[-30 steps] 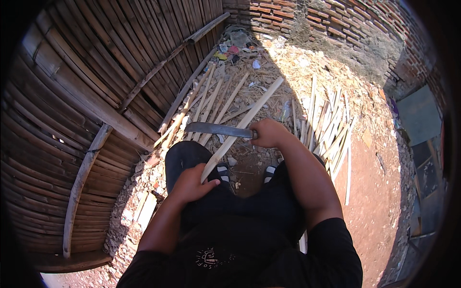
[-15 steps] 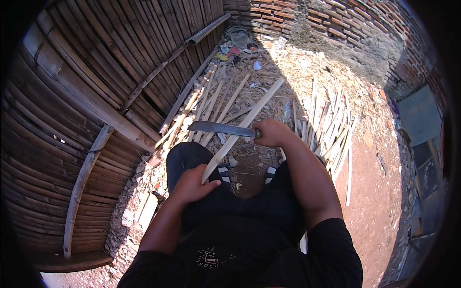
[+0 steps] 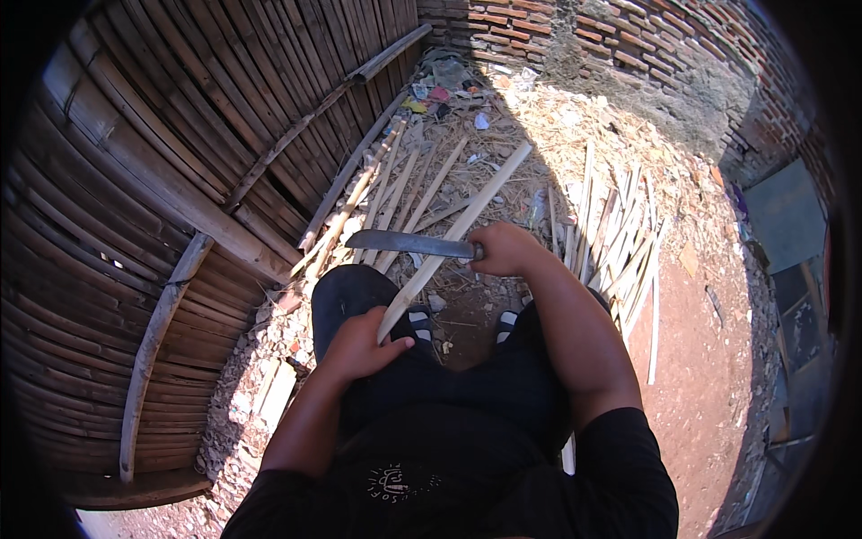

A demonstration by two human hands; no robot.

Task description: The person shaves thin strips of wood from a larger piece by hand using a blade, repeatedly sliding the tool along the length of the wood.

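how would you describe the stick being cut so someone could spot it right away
Start at the bamboo slat wall on the left and look right to the person's lap. The long pale bamboo strip runs from the left hand up and away, toward the rubble. Unlike the loose strips on the ground, it is lifted, with the right hand laying a grey blade across it.

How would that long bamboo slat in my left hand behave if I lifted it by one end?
The bamboo slat probably stays fairly stiff: it runs straight from the left hand toward the ground with no visible sag. Being long and thin, it is likely light but may flex and whip. Its flat faces suggest it would not roll.
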